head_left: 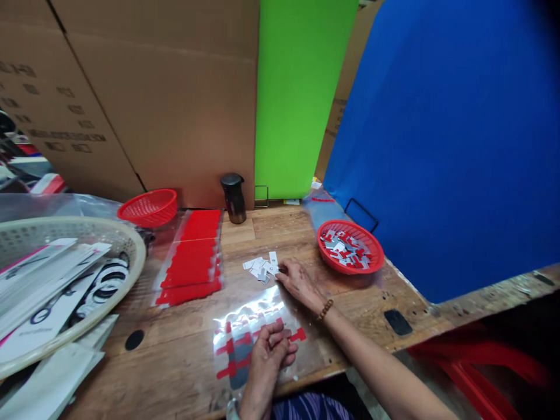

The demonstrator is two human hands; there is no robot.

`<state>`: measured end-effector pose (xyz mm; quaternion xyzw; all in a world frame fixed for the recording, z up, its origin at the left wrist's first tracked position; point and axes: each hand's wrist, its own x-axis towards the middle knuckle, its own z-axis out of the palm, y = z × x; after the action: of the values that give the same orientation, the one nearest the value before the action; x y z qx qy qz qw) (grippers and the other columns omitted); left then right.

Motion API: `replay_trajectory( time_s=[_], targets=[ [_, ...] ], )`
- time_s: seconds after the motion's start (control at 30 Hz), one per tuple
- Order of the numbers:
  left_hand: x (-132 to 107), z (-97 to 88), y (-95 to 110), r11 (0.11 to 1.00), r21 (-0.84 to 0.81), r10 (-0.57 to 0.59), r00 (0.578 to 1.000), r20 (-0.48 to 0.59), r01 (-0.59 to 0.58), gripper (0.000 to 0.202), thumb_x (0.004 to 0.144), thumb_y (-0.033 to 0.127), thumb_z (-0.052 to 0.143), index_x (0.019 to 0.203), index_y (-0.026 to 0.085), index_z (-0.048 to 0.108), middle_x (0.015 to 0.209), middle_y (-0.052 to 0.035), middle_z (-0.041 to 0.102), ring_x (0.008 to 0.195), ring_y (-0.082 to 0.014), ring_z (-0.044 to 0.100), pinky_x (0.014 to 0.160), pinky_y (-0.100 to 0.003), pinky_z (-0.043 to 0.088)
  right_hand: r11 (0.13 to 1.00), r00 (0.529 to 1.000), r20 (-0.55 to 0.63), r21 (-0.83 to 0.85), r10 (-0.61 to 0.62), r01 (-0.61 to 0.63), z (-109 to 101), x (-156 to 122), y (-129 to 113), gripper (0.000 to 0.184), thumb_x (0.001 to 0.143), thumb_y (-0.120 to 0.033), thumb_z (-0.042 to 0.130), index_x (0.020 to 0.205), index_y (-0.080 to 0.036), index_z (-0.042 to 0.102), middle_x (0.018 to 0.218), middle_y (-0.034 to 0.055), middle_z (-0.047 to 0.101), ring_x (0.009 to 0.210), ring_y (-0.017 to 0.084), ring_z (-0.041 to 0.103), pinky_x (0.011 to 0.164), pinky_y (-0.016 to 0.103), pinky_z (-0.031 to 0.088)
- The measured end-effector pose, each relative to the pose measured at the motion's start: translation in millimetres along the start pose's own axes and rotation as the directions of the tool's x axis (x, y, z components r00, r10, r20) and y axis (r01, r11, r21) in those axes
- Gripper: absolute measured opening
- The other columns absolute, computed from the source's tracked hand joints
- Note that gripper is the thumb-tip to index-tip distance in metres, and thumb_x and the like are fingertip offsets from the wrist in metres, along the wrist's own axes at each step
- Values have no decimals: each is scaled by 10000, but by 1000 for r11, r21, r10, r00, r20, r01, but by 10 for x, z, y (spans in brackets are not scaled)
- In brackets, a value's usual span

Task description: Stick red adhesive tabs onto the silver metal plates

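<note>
Your left hand (268,348) is curling closed fingers onto the clear plastic sheet of red tabs (249,338). Your right hand (298,282) is reaching, fingers loosely open, touching the small pile of white paper pieces (261,268) at 12 o'clock. A red plastic basket of parts (350,246) is sitting at 2 o'clock, a black cylindrical bottle (233,198) beyond, nothing blocking.

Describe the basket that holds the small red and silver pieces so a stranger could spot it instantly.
Start at the big blue board on the right. At its foot on the wooden table sits a shallow red basket, just beyond the right hand. Unlike the other red basket by the cardboard, it is full of pieces.
</note>
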<state>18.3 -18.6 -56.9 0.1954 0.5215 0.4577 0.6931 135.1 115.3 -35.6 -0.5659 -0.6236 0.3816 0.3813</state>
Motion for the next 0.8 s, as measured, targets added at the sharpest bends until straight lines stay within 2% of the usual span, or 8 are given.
replay_trajectory(
  time_s=[0.2, 0.3, 0.4, 0.57, 0.67, 0.73, 0.8],
  targets=[
    [46, -13, -45, 1000, -1, 7, 1000, 9, -7, 500, 601, 405, 761, 980, 136, 576, 967, -136, 661, 715, -181, 677, 640, -271, 515, 968, 1000, -1, -249, 2, -2, 141, 150, 55, 129, 649, -54, 570, 709, -159, 524, 774, 36, 529, 768, 167, 474, 679, 264, 323],
    [30, -1, -24, 1000, -2, -2, 1000, 5, 2, 510, 578, 412, 773, 962, 138, 579, 953, -129, 663, 702, -178, 677, 620, -259, 514, 963, 1000, 25, -270, 0, 6, 165, 226, 94, 149, 618, -49, 576, 658, -168, 496, 689, -4, 516, 683, 138, 461, 611, 233, 310],
    [-23, 24, 47, 1000, -16, -22, 1000, 14, 22, 505, 580, 414, 774, 958, 140, 579, 919, -117, 667, 709, -178, 677, 649, -267, 520, 970, 998, 57, -239, -34, 46, 135, 195, 48, 126, 647, -71, 548, 627, -175, 480, 606, -34, 487, 604, 118, 442, 557, 216, 300],
    [-125, 51, 297, 983, -184, 15, 1000, 8, -13, 426, 751, 498, 601, 963, 131, 558, 911, -133, 668, 719, -187, 680, 688, -306, 531, 969, 977, 109, -153, -181, 196, -64, -210, -139, 100, 739, -97, 480, 692, -184, 489, 725, -12, 510, 695, 133, 472, 635, 231, 355],
    [-123, 25, 429, 970, -241, 53, 998, 39, -42, 445, 786, 513, 547, 991, 118, 557, 864, -135, 681, 694, -194, 682, 683, -329, 548, 935, 918, 229, -71, -324, 348, -162, -523, -177, 156, 766, -45, 439, 733, -188, 492, 793, 9, 506, 750, 142, 480, 686, 247, 374],
    [-100, 0, 466, 980, -197, 41, 997, 61, -28, 367, 769, 425, 618, 946, 106, 579, 837, -125, 690, 662, -177, 682, 646, -287, 554, 910, 876, 290, -38, -385, 412, -178, -691, -161, 186, 789, -26, 416, 749, -191, 491, 805, 19, 493, 766, 149, 477, 697, 258, 381],
    [-75, -22, 462, 989, -150, 3, 999, 54, 5, 279, 731, 286, 691, 914, 105, 585, 783, -99, 695, 627, -157, 681, 600, -236, 551, 903, 860, 316, -27, -400, 429, -174, -806, -135, 198, 810, -23, 406, 761, -193, 495, 816, 26, 488, 784, 155, 478, 707, 266, 391]
  ],
)
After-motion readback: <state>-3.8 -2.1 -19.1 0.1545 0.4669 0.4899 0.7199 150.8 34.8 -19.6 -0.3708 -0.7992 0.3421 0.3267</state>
